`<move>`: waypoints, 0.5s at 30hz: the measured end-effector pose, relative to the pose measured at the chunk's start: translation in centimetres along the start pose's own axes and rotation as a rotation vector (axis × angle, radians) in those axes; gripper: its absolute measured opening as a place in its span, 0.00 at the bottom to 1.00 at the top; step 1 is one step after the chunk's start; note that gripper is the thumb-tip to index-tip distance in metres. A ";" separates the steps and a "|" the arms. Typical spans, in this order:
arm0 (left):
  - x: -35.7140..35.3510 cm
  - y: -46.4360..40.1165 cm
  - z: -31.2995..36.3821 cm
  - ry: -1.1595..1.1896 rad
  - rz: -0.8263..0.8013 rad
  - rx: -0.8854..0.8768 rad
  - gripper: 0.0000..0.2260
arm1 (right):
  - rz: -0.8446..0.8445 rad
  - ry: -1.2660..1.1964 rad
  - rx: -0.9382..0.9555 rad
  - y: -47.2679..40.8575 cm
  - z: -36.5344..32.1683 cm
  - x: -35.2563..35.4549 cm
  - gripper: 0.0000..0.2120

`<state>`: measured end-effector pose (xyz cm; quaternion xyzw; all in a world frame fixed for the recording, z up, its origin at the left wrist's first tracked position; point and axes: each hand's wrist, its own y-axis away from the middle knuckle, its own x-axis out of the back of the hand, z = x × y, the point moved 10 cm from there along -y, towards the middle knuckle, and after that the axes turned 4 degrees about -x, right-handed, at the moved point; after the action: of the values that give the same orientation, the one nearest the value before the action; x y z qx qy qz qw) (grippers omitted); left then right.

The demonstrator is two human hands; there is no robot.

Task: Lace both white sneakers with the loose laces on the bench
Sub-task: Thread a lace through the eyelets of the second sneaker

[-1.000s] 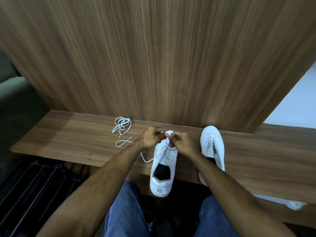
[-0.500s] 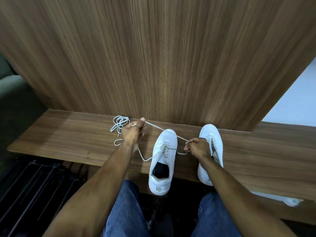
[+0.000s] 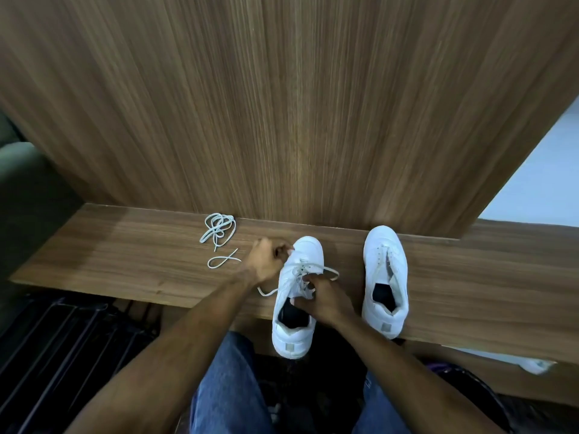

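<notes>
Two white sneakers stand on the wooden bench (image 3: 131, 261), toes to the wall. The left sneaker (image 3: 296, 333) hangs its heel over the front edge and carries a partly threaded white lace (image 3: 329, 271) that loops out on both sides. My left hand (image 3: 266, 261) is curled at the shoe's left side near the toe, pinching the lace. My right hand (image 3: 322, 300) sits on the tongue and pinches the lace at the eyelets. The right sneaker (image 3: 387, 277) has no lace. A second loose lace (image 3: 219, 233) lies bunched to the left.
A wood-panel wall (image 3: 282, 104) rises straight behind the bench. A dark slatted rack (image 3: 62, 346) sits below the bench on the left. My knees in blue jeans (image 3: 228, 389) are under the front edge. A white object (image 3: 532, 364) lies low at the right.
Both hands pulled the lace ends wide apart half a second ago; now they have come back in to the left sneaker, the right hand onto its tongue.
</notes>
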<state>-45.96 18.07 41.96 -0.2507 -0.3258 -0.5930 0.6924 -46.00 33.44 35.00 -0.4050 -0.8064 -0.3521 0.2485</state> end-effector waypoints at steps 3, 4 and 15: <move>-2.6 1.5 -1.4 -0.022 -0.066 0.066 0.08 | 0.088 0.080 -0.022 0.1 -0.3 0.0 0.21; -3.2 1.9 -1.4 -0.018 -0.067 0.066 0.06 | 0.115 0.091 -0.029 0.1 -0.4 0.1 0.19; -5.1 2.9 -1.0 -0.191 -0.033 0.119 0.06 | 0.124 -0.174 -0.149 -1.1 2.5 0.7 0.14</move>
<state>-43.42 21.19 37.62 -0.2595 -0.4289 -0.5572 0.6620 -47.56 35.24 33.55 -0.5004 -0.7700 -0.3584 0.1683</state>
